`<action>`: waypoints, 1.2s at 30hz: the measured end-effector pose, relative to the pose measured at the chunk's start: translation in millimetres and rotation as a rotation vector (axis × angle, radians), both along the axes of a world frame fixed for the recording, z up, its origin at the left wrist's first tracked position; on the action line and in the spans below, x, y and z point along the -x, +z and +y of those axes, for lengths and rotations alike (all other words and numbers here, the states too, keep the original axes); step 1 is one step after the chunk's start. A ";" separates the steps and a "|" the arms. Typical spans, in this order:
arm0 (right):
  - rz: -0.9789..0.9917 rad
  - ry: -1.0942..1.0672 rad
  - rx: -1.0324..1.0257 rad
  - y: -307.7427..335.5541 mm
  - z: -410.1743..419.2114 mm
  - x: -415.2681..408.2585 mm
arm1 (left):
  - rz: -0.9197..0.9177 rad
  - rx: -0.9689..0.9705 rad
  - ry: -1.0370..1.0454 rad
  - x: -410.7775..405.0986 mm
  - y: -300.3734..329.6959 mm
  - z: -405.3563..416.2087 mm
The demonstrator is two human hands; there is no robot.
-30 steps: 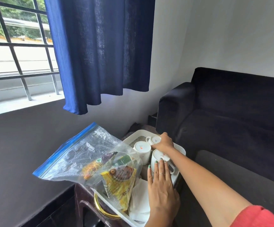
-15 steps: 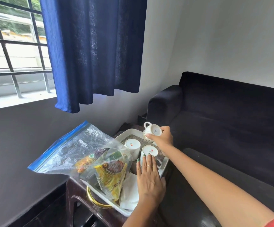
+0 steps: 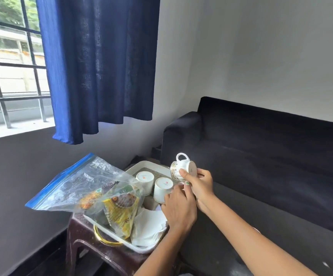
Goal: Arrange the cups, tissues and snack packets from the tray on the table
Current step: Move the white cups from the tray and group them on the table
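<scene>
A white tray (image 3: 141,164) rests on a dark brown stool (image 3: 86,234). Two white cups stand upside down in it, one further back (image 3: 145,179) and one nearer (image 3: 162,189). My right hand (image 3: 199,183) is shut on a third cup, a white patterned one (image 3: 183,169), held tilted above the tray's right edge with its handle up. My left hand (image 3: 178,209) wraps around the nearer upturned cup. A clear zip bag (image 3: 78,186) with snack packets (image 3: 119,212) lies over the tray's left side. White tissues (image 3: 148,226) sit at its near end.
A dark table surface (image 3: 231,226) lies to the right of the tray, below my arms. Behind it stands a dark sofa (image 3: 261,152). A blue curtain (image 3: 99,66) hangs over a barred window (image 3: 10,76) at the left. A gold ring (image 3: 103,239) shows under the tray.
My right hand has lifted the patterned cup off the tray and carried it to the right. My left hand went from lying flat to closing around the nearer cup.
</scene>
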State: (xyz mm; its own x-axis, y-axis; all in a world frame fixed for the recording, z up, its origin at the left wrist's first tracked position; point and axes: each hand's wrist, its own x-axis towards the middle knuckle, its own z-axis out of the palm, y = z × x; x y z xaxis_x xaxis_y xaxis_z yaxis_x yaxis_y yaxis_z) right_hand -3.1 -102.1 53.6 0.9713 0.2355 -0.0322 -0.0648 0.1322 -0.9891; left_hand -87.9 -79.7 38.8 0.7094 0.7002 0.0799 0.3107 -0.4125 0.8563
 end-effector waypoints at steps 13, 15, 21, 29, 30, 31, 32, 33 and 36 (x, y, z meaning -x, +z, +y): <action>0.129 0.012 -0.135 -19.5 -104.7 30.5 | -0.209 0.585 -0.403 1.2 7.4 -38.2; 0.123 0.012 -0.103 -26.0 -121.8 32.2 | -0.181 0.602 -0.446 1.7 6.9 -47.3; 0.082 0.071 0.024 -41.1 -166.4 43.6 | -0.146 0.679 -0.446 0.5 -3.5 -64.7; -0.222 -0.017 0.355 -42.0 -204.1 53.2 | -0.208 0.293 -0.355 5.0 -15.7 -90.1; -0.277 -0.041 0.437 -43.2 -206.3 53.3 | -0.202 0.235 -0.366 5.3 -16.6 -93.2; -0.333 -0.059 0.515 -44.0 -207.5 53.7 | -0.194 0.200 -0.393 5.9 -17.3 -95.6; -0.379 -0.072 0.584 -45.6 -209.2 54.1 | -0.189 0.181 -0.429 6.6 -17.9 -99.8; -0.420 -0.090 0.644 -48.1 -210.5 55.9 | -0.188 0.165 -0.463 7.5 -20.1 -103.9; -0.438 -0.126 0.699 -55.4 -215.3 58.1 | -0.199 0.130 -0.513 6.6 -27.6 -113.5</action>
State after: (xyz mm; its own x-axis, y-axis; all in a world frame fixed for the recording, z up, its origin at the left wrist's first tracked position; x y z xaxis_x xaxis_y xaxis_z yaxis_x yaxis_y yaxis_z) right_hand -61.2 -317.4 -1.7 0.9477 0.1902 0.2562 0.3189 -0.5412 -0.7781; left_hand -94.5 -193.2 11.2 0.9416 0.2825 0.1833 -0.0746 -0.3557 0.9316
